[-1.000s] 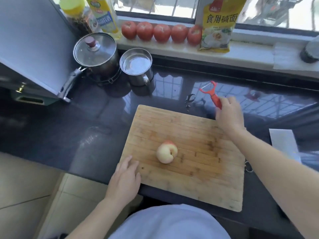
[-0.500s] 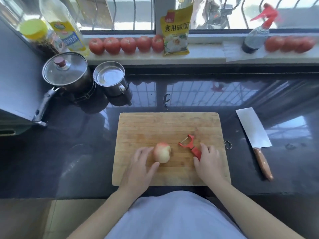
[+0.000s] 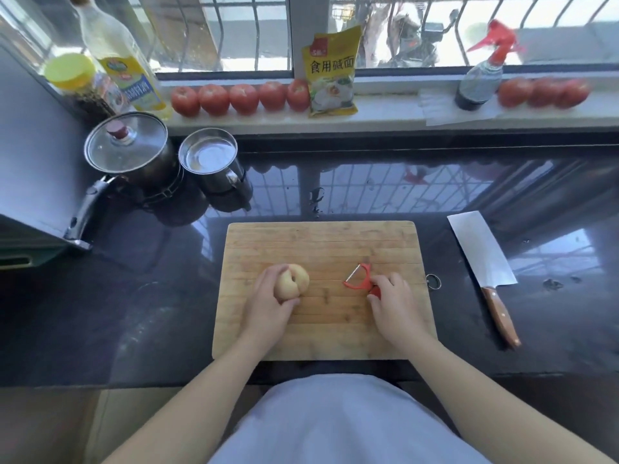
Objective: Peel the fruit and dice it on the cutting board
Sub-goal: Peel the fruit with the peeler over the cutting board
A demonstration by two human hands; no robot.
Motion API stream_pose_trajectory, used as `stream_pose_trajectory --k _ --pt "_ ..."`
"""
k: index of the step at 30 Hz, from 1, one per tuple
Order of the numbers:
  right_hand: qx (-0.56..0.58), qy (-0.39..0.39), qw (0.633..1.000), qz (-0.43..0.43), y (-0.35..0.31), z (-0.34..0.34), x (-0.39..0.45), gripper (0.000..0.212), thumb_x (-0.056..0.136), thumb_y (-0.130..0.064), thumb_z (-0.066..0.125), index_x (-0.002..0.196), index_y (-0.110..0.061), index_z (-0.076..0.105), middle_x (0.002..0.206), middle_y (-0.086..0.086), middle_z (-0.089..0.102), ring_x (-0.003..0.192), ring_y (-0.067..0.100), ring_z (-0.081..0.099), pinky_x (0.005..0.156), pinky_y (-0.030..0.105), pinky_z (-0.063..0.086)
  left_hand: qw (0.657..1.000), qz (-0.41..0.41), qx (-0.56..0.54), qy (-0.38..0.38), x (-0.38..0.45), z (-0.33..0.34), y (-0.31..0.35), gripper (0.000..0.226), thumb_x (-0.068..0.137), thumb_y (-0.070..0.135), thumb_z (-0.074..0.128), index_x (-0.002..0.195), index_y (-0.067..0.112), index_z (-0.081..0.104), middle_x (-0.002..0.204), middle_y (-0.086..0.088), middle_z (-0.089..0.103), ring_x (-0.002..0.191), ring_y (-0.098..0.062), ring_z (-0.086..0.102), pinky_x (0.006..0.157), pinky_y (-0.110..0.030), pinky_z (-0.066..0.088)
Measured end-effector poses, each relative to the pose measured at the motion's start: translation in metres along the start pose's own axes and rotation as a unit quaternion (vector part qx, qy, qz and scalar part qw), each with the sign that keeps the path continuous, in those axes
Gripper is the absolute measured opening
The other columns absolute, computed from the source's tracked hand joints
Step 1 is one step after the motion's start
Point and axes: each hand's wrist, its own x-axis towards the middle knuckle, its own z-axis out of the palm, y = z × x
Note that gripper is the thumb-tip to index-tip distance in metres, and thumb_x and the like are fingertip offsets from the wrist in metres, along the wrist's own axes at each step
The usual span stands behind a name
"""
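Observation:
A pale yellow-pink peach [image 3: 293, 280] sits near the middle of the wooden cutting board [image 3: 321, 242]. My left hand [image 3: 268, 304] grips the peach from its left and near side, fingers and thumb curled round it. My right hand [image 3: 393, 304] holds the red peeler [image 3: 360, 277] by its handle, blade end pointing left toward the peach, a short gap away. The peach still wears its skin.
A cleaver with a wooden handle [image 3: 485, 266] lies on the dark counter right of the board. A lidded pot [image 3: 129, 152] and a steel mug [image 3: 211, 162] stand at the back left. Tomatoes [image 3: 241, 97], an oil bottle [image 3: 125, 61], a yellow packet [image 3: 331, 72] and a spray bottle [image 3: 482, 72] line the windowsill.
My right hand brought the peeler from the counter behind the board down onto the board beside the peach. My left hand moved from the board's edge and closed round the peach.

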Motion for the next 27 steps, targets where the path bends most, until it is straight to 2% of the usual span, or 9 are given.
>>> stream_pose_trajectory --k 3,6,9,12,14,18,21,24,27 --pt "0.076 0.012 0.995 -0.058 -0.003 -0.022 -0.024 0.031 0.093 -0.008 0.063 0.12 -0.022 0.064 0.111 -0.008 0.052 0.097 0.011 0.055 0.08 0.03 0.047 0.992 0.002 -0.123 -0.017 -0.027 -0.019 0.013 0.073 0.079 0.004 0.086 0.125 0.05 0.054 0.129 0.023 0.058 0.117 -0.003 0.06 0.097 -0.024 0.052" --pt "0.074 0.001 0.99 -0.117 0.001 -0.039 -0.041 0.036 0.083 -0.003 0.061 0.112 -0.024 0.065 0.102 -0.012 0.055 0.091 0.008 0.053 0.078 0.029 0.048 0.987 0.004 -0.148 -0.057 -0.049 -0.027 0.013 0.083 0.077 -0.002 0.086 0.135 0.048 0.052 0.134 0.023 0.056 0.125 -0.002 0.057 0.099 -0.021 0.052" --pt "0.026 -0.038 0.989 -0.137 -0.003 -0.044 -0.039 0.022 0.086 -0.026 0.046 0.09 -0.02 0.067 0.083 -0.012 0.062 0.085 0.015 0.05 0.08 0.041 0.046 0.98 -0.007 -0.184 -0.071 -0.055 -0.029 0.011 0.078 0.078 -0.006 0.084 0.134 0.041 0.058 0.138 0.012 0.054 0.129 -0.01 0.057 0.096 -0.021 0.053" --pt "-0.026 -0.048 0.984 -0.171 -0.019 -0.046 -0.035 0.046 0.096 -0.046 0.025 0.065 -0.019 0.046 0.064 -0.009 0.046 0.074 0.015 0.04 0.074 0.042 0.039 0.963 -0.044 -0.234 -0.123 -0.058 -0.032 0.016 0.071 0.08 -0.003 0.083 0.132 0.042 0.063 0.139 0.004 0.058 0.12 -0.012 0.064 0.09 -0.022 0.054" --pt "-0.047 -0.002 0.979 -0.199 -0.03 -0.047 -0.034 0.047 0.101 -0.047 0.023 0.063 -0.023 0.039 0.063 -0.012 0.039 0.072 0.016 0.038 0.069 0.04 0.035 0.949 -0.056 -0.271 -0.149 -0.059 -0.034 0.019 0.068 0.08 -0.001 0.084 0.129 0.042 0.065 0.135 -0.002 0.062 0.113 -0.015 0.067 0.092 -0.027 0.055" --pt "-0.104 0.093 0.952 -0.273 -0.059 -0.051 -0.035 0.043 0.103 -0.039 0.034 0.064 -0.023 0.042 0.063 -0.012 0.041 0.068 0.018 0.039 0.068 0.038 0.036 0.928 -0.07 -0.332 -0.154 -0.06 -0.029 0.023 0.069 0.07 0.002 0.082 0.128 0.035 0.066 0.132 -0.014 0.062 0.112 -0.028 0.066 0.104 -0.055 0.054" --pt "-0.15 0.131 0.922 -0.332 -0.076 -0.052 -0.037 0.041 0.103 -0.036 0.04 0.066 -0.021 0.051 0.064 -0.009 0.047 0.067 0.019 0.043 0.069 0.039 0.038 0.898 -0.091 -0.395 -0.17 -0.06 -0.025 0.022 0.064 0.077 -0.002 0.07 0.135 0.025 0.06 0.134 -0.02 0.061 0.113 -0.032 0.064 0.108 -0.058 0.05" --pt "-0.17 0.16 0.907 -0.35 -0.084 -0.047 -0.037 0.039 0.101 -0.035 0.045 0.067 -0.02 0.054 0.064 -0.004 0.052 0.066 0.022 0.048 0.068 0.04 0.04 0.866 -0.109 -0.451 -0.187 -0.06 -0.025 0.019 0.05 0.091 0.011 0.061 0.141 0.016 0.055 0.142 -0.022 0.058 0.132 -0.043 0.054 0.113 -0.063 0.042" --pt "-0.177 0.174 0.908 -0.337 -0.091 -0.042 -0.04 0.039 0.101 -0.034 0.048 0.065 -0.02 0.054 0.061 -0.003 0.052 0.064 0.023 0.048 0.065 0.041 0.04 0.872 -0.111 -0.444 -0.173 -0.063 -0.025 0.022 0.042 0.104 0.033 0.055 0.142 0.015 0.053 0.14 -0.016 0.062 0.128 -0.031 0.058 0.114 -0.058 0.044"
